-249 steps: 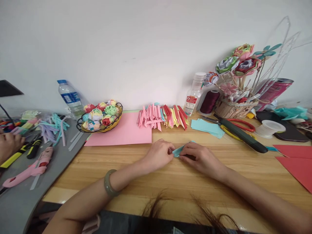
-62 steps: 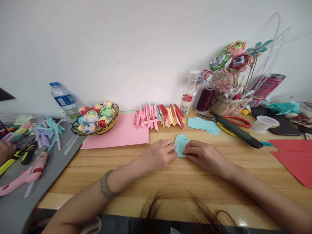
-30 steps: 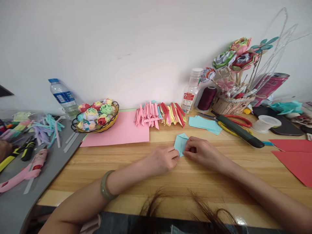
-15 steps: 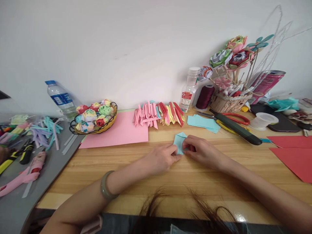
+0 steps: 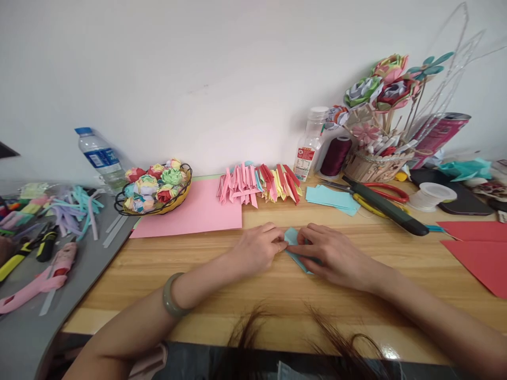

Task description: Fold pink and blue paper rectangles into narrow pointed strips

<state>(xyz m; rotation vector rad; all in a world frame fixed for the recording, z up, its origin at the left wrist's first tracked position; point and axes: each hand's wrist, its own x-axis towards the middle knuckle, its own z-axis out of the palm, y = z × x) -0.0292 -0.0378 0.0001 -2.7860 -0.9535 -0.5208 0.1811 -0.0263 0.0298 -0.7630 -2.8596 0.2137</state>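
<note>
A small piece of light blue paper (image 5: pixel 292 236) lies on the wooden table between my hands, partly hidden by my right fingers. My left hand (image 5: pixel 259 247), with a bangle on its wrist, pinches the paper's left edge. Across the paper, my right hand (image 5: pixel 336 256) grips it with bent fingers, its lower part showing beneath them. Behind stand folded paper pieces (image 5: pixel 241 184) in pink, red and yellow, in a row. A stack of light blue paper strips (image 5: pixel 332 199) rests to the right of them.
A basket of paper flowers (image 5: pixel 158 211) and pink sheets (image 5: pixel 190 224) are at the left. A green-handled tool (image 5: pixel 390 208), red-handled scissors (image 5: pixel 390 191), a white spool (image 5: pixel 431 197) and red sheets (image 5: pixel 475 258) are at the right. Bottles and a flower pot (image 5: pixel 376 166) stand by the wall.
The light blue paper has been turned, its lower end now pointing toward the right and nearer to me. My right hand has shifted over it, covering more of it.
</note>
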